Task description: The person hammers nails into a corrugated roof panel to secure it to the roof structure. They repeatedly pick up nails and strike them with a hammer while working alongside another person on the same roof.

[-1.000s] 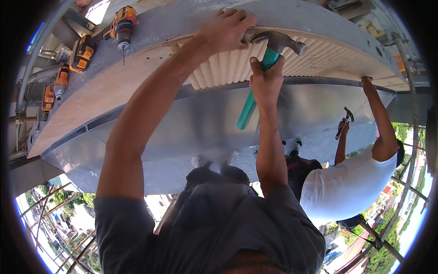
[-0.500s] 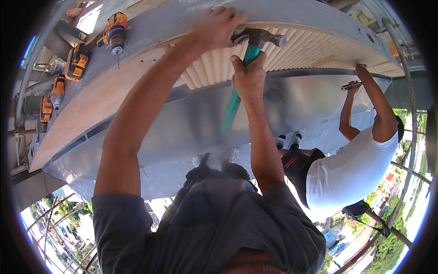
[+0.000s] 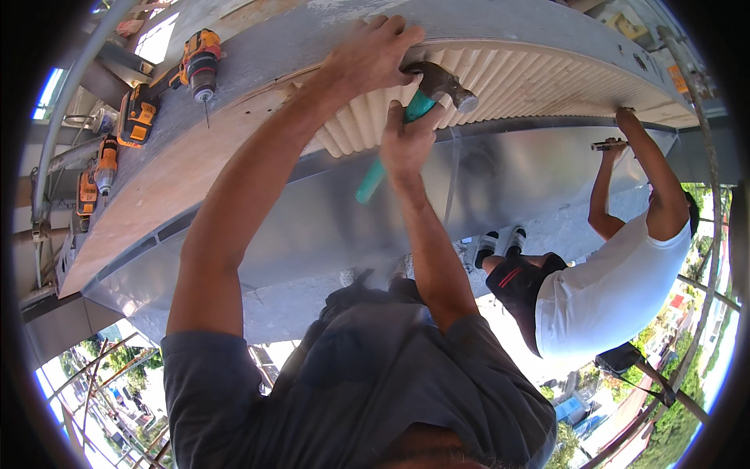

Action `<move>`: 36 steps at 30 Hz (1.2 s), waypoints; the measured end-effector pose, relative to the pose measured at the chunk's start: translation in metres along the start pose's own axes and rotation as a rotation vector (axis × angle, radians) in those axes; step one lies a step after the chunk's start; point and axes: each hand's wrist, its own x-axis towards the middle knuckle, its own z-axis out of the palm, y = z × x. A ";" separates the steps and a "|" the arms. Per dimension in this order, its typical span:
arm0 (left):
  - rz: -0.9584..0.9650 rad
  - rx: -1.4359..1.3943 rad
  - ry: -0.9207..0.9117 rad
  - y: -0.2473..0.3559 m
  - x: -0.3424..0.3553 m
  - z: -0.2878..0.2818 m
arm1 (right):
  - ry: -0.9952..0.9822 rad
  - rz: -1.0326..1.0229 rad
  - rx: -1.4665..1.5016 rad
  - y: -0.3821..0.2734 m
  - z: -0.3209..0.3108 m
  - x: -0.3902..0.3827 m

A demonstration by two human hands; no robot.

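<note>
My right hand (image 3: 408, 144) is wrapped round the green handle of a claw hammer (image 3: 440, 82), just below its dark, worn metal head. The handle slants down to the left. Beside the hammer head, my left hand (image 3: 373, 56) lies over the upper edge of a cream fluted panel (image 3: 508, 78), fingers stretched out and partly over the grey ledge (image 3: 320, 27). Anything beneath that palm is hidden. The panel's ribs run under the ledge, above a smooth metal sheet (image 3: 305, 203).
Along the ledge at left lie an orange-and-black drill (image 3: 201, 66) and an impact driver (image 3: 105, 164). A co-worker in a white shirt (image 3: 609, 289) reaches up to the panel at right. Scaffold poles (image 3: 711, 227) stand at the side, with ground far below.
My right hand and the hammer have shifted left, and the hammer head has tilted down to the right. My left hand stays at the panel edge.
</note>
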 end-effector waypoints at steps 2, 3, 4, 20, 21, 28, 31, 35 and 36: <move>0.006 0.009 0.000 0.000 0.000 -0.001 | 0.017 0.006 0.037 0.003 0.007 -0.001; 0.010 0.010 0.003 0.000 0.000 -0.001 | 0.031 -0.004 0.063 0.004 0.010 -0.002; 0.018 0.015 -0.001 -0.001 0.000 -0.001 | 0.041 0.041 0.075 0.004 0.014 -0.002; -0.002 0.005 -0.070 -0.002 -0.001 -0.005 | 0.164 -0.033 0.436 -0.026 -0.010 0.004; -0.030 -0.041 -0.108 -0.002 0.000 -0.007 | 0.159 -0.047 0.532 -0.029 -0.018 0.008; -0.120 -0.166 -0.141 -0.003 0.004 -0.006 | -0.132 0.370 0.533 -0.009 -0.121 0.009; -0.082 -0.110 -0.095 -0.006 0.005 -0.002 | -0.538 0.409 0.701 -0.002 -0.145 0.000; -0.033 -0.017 -0.061 -0.004 0.008 0.000 | -0.549 0.215 0.727 -0.005 -0.131 -0.009; -0.042 0.010 -0.054 -0.003 0.007 -0.001 | -0.437 0.252 0.672 -0.006 -0.121 -0.013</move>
